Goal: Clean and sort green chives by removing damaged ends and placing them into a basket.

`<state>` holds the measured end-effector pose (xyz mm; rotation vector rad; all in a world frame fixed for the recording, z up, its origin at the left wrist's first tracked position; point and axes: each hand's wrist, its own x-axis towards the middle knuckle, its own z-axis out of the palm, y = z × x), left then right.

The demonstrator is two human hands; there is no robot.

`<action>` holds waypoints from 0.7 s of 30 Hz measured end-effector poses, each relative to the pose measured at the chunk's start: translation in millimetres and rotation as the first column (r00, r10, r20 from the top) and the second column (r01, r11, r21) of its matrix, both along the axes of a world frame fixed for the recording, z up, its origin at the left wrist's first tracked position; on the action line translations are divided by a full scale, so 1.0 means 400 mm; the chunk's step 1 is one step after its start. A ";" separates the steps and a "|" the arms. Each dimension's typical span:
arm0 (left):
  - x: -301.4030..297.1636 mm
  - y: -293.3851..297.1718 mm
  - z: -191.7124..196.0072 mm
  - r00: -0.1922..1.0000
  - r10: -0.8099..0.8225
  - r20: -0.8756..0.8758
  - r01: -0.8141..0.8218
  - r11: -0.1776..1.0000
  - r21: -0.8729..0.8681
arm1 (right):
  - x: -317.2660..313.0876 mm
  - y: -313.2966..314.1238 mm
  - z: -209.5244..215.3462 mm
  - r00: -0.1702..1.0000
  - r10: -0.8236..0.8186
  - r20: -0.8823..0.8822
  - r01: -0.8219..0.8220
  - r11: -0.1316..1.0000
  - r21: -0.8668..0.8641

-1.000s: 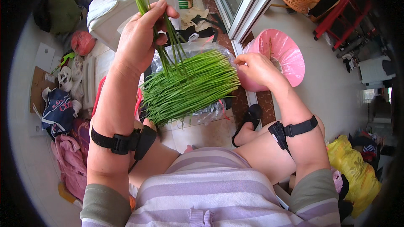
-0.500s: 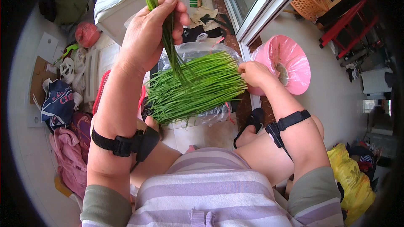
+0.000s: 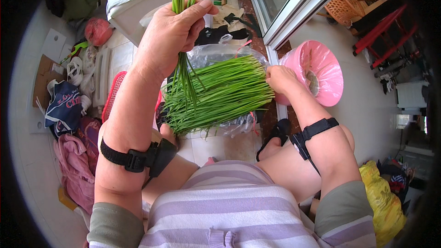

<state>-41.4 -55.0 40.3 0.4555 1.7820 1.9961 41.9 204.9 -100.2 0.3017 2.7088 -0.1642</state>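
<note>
A thick pile of green garlic chives [image 3: 223, 94] lies on clear plastic in front of me, with the pale stem ends toward the right. My left hand [image 3: 177, 30] is raised above the pile's far left side, closed around a small bunch of garlic chives [image 3: 182, 76]. The stems stick up above this fist and the leaf tips hang down over the pile. At the right edge of the pile, my right hand [image 3: 282, 79] has its fingers drawn together by the stem ends. Whatever its fingertips hold is hidden.
A pink bin [image 3: 333, 76] with a clear liner stands just right of my right hand. Left of the pile sits a red plastic basket [image 3: 114, 94], partly behind my left forearm. A glass sliding door [image 3: 287, 7] is at the far right. Bags and cloths line the left wall.
My left hand has turned a little and shifted slightly right, still with the bunch in it. The stems above it now fan out more. My right hand stays by the stem ends.
</note>
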 end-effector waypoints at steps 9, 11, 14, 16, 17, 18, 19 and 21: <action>0.002 -0.007 -0.008 1.000 0.002 -0.021 -0.003 1.000 -0.024 | 0.005 0.022 -0.028 0.994 -0.038 -0.106 0.028 0.995 -0.092; 0.004 -0.006 -0.006 1.000 -0.004 -0.025 0.003 1.000 -0.028 | 0.010 0.029 -0.036 0.987 -0.039 -0.154 0.024 0.995 -0.098; 0.004 -0.009 -0.007 1.000 -0.001 -0.023 0.000 0.998 -0.056 | 0.009 0.016 -0.011 0.987 -0.033 -0.156 0.018 0.995 -0.095; 0.004 -0.002 -0.008 0.999 0.015 -0.033 -0.018 0.995 -0.093 | 0.006 0.011 0.018 0.979 -0.048 -0.199 0.025 0.993 -0.114; 0.003 0.003 -0.013 0.999 0.018 -0.031 -0.021 0.995 -0.096 | 0.006 0.010 0.034 0.979 -0.045 -0.197 0.022 0.993 -0.116; 0.004 0.006 -0.011 0.999 0.000 -0.049 -0.006 0.993 -0.116 | 0.010 0.002 0.072 0.967 -0.049 -0.250 0.015 0.991 -0.133; 0.004 0.007 -0.011 0.998 -0.019 -0.068 0.010 0.991 -0.136 | 0.011 -0.002 0.094 0.952 -0.054 -0.302 0.008 0.989 -0.150; 0.010 0.014 -0.012 0.996 -0.025 -0.090 0.012 0.989 -0.149 | 0.011 0.011 0.122 0.911 -0.006 -0.413 -0.058 0.988 -0.142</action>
